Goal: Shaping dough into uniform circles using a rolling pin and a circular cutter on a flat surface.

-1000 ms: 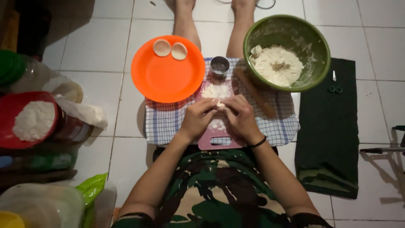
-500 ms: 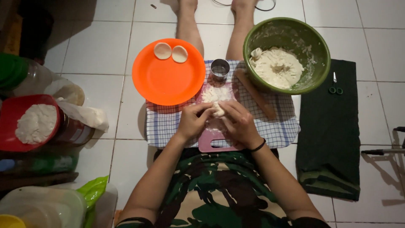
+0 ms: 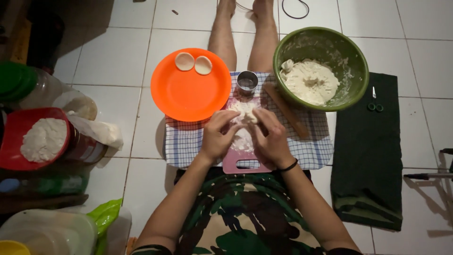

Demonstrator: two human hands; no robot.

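Note:
My left hand (image 3: 216, 135) and my right hand (image 3: 270, 137) meet over a pink cutting board (image 3: 245, 163) and together pinch a piece of white dough (image 3: 244, 112). The board lies on a blue-checked cloth (image 3: 311, 141) across my lap. A small metal cup (image 3: 247, 82) stands just beyond the dough. A wooden rolling pin (image 3: 288, 112) lies to the right of my right hand. An orange plate (image 3: 186, 92) to the left holds two round dough discs (image 3: 194, 63). A green bowl (image 3: 351, 71) at the right holds a mass of dough.
A red bowl of flour (image 3: 40, 139) sits at the left among jars, a plastic bag and containers. A dark green cloth (image 3: 365, 156) lies on the white tile floor at the right with small scissors (image 3: 375, 105) on it. My bare legs stretch ahead.
Both hands have shifted a little farther along the board and have lifted the dough, working it between the fingertips.

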